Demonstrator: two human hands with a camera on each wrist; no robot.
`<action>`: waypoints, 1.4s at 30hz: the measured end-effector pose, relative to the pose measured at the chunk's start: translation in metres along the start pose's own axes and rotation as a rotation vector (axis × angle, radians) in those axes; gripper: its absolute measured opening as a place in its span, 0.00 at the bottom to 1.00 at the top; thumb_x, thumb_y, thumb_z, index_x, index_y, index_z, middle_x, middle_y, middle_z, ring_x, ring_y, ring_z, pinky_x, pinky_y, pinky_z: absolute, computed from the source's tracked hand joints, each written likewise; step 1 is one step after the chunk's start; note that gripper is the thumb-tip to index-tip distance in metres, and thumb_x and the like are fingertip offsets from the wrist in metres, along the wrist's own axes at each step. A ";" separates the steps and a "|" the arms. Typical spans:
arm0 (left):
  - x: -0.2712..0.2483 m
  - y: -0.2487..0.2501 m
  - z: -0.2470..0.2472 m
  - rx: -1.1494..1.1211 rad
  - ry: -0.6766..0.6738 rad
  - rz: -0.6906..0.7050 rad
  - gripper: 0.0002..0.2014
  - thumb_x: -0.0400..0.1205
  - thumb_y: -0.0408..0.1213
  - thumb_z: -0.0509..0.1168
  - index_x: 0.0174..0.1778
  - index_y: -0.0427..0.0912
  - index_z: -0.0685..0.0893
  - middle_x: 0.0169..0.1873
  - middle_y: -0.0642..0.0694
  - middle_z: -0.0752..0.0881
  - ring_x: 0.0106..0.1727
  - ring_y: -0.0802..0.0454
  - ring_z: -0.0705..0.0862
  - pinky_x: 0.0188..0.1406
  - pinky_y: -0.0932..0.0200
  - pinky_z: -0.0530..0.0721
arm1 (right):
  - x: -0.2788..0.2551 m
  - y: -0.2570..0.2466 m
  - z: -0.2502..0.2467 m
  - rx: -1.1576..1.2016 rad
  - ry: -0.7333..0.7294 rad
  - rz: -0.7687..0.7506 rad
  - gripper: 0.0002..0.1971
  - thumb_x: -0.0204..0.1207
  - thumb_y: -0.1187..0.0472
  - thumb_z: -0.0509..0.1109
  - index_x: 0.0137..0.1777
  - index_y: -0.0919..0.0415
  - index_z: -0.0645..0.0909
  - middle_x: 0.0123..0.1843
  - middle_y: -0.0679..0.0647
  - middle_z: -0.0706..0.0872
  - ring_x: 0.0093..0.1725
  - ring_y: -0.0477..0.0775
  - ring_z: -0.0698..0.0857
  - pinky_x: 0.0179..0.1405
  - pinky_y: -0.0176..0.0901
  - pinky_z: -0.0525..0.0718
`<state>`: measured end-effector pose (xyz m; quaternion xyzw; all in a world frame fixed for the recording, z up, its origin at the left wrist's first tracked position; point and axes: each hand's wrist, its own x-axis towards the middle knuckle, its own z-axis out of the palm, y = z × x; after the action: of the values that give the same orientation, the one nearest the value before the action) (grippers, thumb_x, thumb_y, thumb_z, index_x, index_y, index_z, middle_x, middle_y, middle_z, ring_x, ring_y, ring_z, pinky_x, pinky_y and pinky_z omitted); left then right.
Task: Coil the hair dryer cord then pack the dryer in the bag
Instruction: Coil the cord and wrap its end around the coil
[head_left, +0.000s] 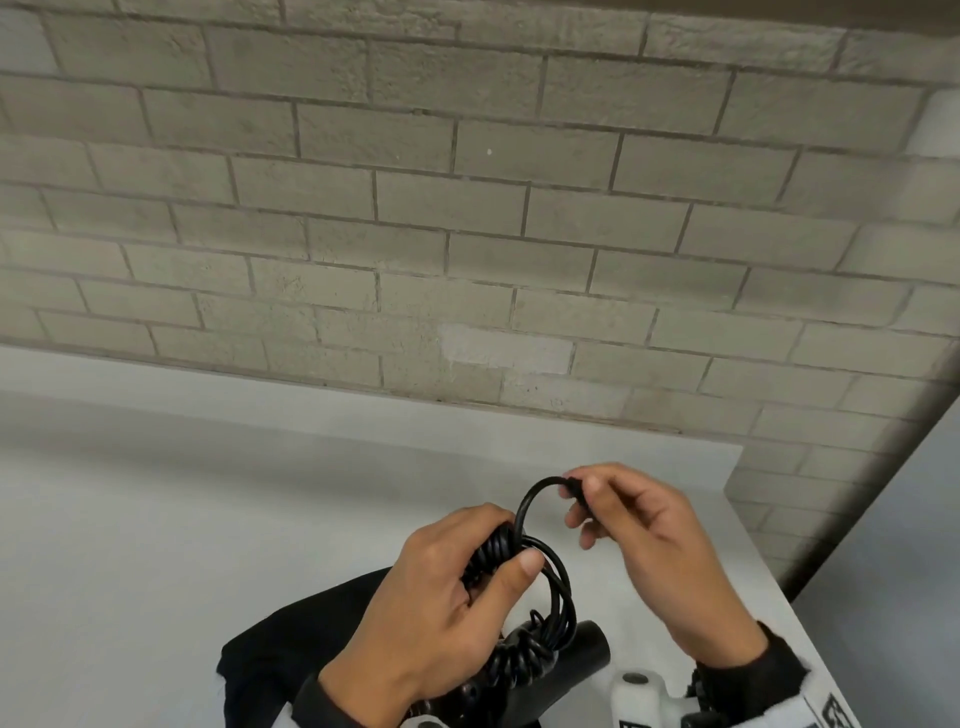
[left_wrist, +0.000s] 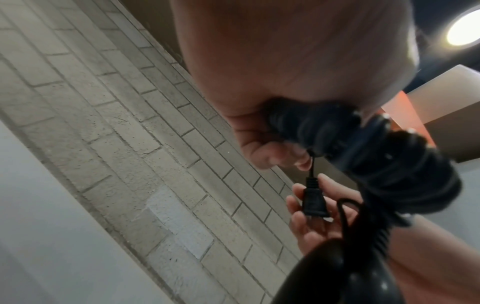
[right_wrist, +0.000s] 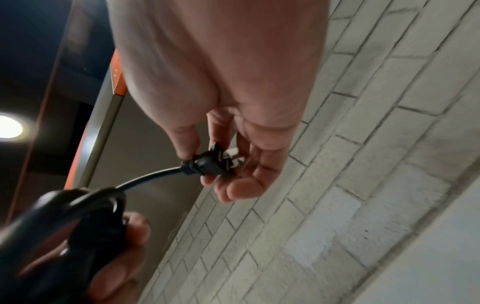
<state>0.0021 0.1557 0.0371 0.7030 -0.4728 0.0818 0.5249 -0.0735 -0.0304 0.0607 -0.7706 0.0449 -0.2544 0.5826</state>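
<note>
Above the bag (head_left: 291, 639), the coiled cord (head_left: 524, 582) is gripped by the left hand (head_left: 441, 597) and its plug (right_wrist: 207, 164) pinched by the right hand (head_left: 639, 545); a slackened grip could let the loops spring loose.

Both hands (head_left: 447, 587) (head_left: 639, 545) raised, fingers curled

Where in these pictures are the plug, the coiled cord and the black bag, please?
plug (right_wrist: 207, 164): right wrist view, on its black body, pinched by the right hand.
coiled cord (head_left: 493, 553): head view, on the bundle the left hand grips.
black bag (head_left: 291, 639): head view, on its fabric lying on the table.
</note>
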 end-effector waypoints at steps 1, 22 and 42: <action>0.001 -0.001 0.000 0.000 0.008 0.000 0.19 0.83 0.61 0.58 0.43 0.50 0.81 0.33 0.52 0.80 0.36 0.51 0.80 0.34 0.56 0.77 | -0.005 0.004 0.001 -0.033 -0.025 0.010 0.11 0.79 0.50 0.67 0.53 0.51 0.89 0.47 0.55 0.89 0.43 0.55 0.86 0.48 0.50 0.85; 0.007 0.008 0.002 0.023 -0.031 0.054 0.12 0.82 0.51 0.64 0.41 0.47 0.84 0.31 0.55 0.81 0.34 0.52 0.81 0.31 0.56 0.79 | -0.035 0.007 0.028 0.413 -0.011 0.242 0.08 0.77 0.58 0.69 0.40 0.59 0.87 0.31 0.55 0.84 0.30 0.48 0.79 0.37 0.42 0.78; 0.006 0.010 0.007 -0.009 -0.062 0.092 0.12 0.81 0.53 0.67 0.49 0.49 0.88 0.37 0.57 0.87 0.40 0.56 0.87 0.37 0.58 0.83 | -0.045 0.013 0.019 0.623 -0.235 0.385 0.26 0.70 0.53 0.74 0.57 0.78 0.82 0.50 0.70 0.86 0.52 0.64 0.84 0.53 0.50 0.81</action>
<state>-0.0051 0.1470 0.0447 0.6804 -0.5209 0.0820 0.5089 -0.1012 -0.0009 0.0298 -0.5578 0.0423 -0.0516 0.8273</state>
